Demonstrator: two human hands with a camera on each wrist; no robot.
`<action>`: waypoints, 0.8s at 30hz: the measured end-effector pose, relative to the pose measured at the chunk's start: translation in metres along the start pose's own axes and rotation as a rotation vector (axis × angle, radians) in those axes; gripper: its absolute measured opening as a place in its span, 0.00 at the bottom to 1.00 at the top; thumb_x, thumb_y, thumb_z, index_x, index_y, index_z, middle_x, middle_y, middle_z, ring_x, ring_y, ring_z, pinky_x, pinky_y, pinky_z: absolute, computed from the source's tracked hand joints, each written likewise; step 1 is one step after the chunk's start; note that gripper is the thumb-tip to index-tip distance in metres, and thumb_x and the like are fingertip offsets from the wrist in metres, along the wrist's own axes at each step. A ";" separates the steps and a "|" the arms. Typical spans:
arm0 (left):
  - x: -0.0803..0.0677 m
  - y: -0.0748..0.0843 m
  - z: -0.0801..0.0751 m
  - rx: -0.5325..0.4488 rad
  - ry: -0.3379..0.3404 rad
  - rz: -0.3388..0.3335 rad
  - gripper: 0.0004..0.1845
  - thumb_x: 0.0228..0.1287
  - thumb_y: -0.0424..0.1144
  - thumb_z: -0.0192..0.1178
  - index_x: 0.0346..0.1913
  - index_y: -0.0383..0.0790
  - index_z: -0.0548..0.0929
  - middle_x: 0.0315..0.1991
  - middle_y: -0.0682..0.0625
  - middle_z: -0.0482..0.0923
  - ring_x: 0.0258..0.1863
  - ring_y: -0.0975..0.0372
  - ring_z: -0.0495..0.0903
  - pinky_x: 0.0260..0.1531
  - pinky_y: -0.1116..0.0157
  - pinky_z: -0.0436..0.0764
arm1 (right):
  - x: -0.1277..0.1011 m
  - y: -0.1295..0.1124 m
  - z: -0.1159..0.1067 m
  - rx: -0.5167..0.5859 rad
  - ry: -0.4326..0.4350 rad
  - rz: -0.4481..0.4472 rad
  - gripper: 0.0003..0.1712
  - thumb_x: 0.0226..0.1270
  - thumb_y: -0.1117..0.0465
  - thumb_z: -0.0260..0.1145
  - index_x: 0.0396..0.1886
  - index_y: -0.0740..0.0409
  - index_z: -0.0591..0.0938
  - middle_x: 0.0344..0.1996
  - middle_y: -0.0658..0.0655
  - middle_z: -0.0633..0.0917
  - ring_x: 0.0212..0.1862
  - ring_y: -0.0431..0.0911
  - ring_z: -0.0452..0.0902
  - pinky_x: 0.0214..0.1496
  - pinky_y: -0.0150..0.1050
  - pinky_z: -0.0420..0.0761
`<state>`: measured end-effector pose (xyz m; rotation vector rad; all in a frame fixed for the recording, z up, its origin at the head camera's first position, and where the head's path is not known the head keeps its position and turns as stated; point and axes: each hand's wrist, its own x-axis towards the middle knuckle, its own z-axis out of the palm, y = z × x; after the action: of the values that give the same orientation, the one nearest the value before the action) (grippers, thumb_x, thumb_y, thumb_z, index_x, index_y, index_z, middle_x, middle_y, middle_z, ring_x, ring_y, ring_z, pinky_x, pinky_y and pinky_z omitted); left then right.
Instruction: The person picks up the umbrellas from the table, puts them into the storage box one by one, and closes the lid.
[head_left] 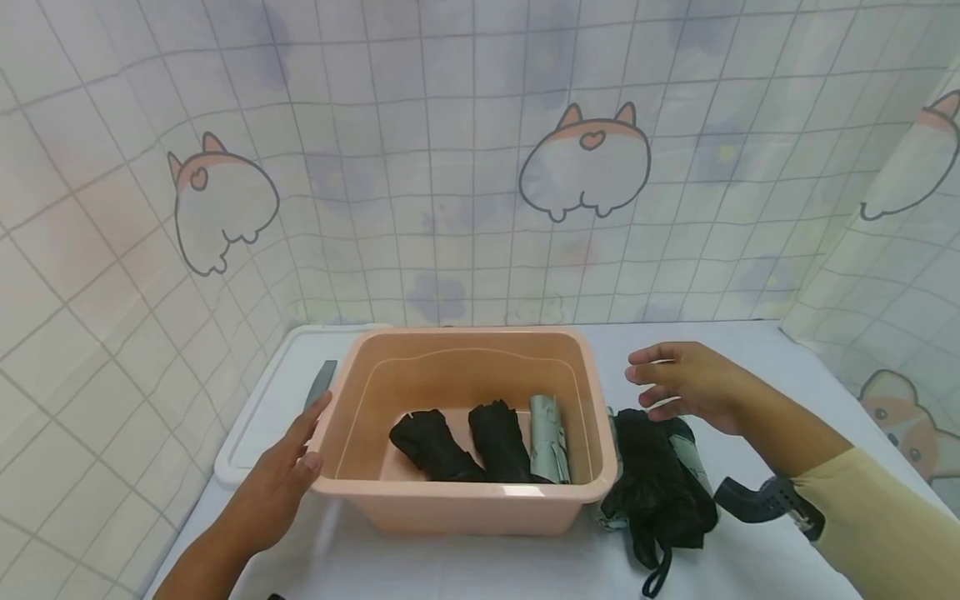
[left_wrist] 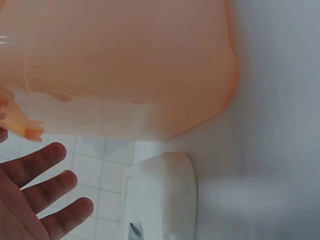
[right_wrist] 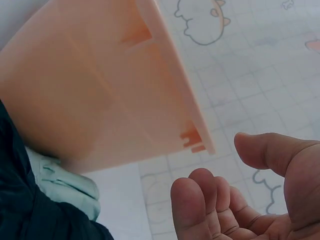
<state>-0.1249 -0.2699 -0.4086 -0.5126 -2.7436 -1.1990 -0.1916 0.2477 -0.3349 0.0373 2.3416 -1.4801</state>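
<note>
A peach plastic bin [head_left: 480,510] stands at the middle of the table. Inside lie two black fabric rolls [head_left: 437,447] and a pale green roll [head_left: 549,437]. My left hand [head_left: 273,479] is at the bin's left rim, thumb by the edge; the left wrist view shows its fingers [left_wrist: 67,217] spread and fairly straight. To the right of the bin my right hand [head_left: 693,383] hovers with loosely bent fingers, holding nothing. Below it, a loose black fabric bundle [head_left: 660,483] with a cord loop, resembling a folding umbrella, lies over pale green fabric [head_left: 692,454].
Left of the bin lies a white tray or lid [head_left: 258,417], with a grey blade-like piece [head_left: 321,383] on it, partly hidden. A white cloth covers the table [head_left: 750,358]. Grid-patterned curtains [head_left: 450,167] hang behind and at both sides.
</note>
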 end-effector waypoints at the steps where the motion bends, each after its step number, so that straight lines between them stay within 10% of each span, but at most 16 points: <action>1: 0.000 0.000 0.000 0.000 -0.001 -0.003 0.32 0.81 0.59 0.35 0.83 0.64 0.48 0.74 0.33 0.63 0.63 0.33 0.72 0.48 0.36 0.78 | 0.000 0.002 -0.001 0.000 -0.001 0.003 0.40 0.71 0.46 0.70 0.71 0.66 0.68 0.62 0.68 0.77 0.50 0.58 0.81 0.51 0.48 0.84; 24: 0.001 0.001 0.000 0.024 0.000 -0.046 0.31 0.81 0.59 0.35 0.82 0.69 0.47 0.75 0.34 0.61 0.63 0.33 0.72 0.48 0.34 0.78 | -0.010 0.058 -0.019 -0.052 -0.051 0.100 0.38 0.73 0.47 0.67 0.69 0.69 0.69 0.61 0.72 0.77 0.52 0.56 0.83 0.48 0.53 0.85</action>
<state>-0.1256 -0.2694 -0.4076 -0.4499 -2.7803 -1.1748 -0.1755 0.2919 -0.3748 0.0997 2.3016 -1.3566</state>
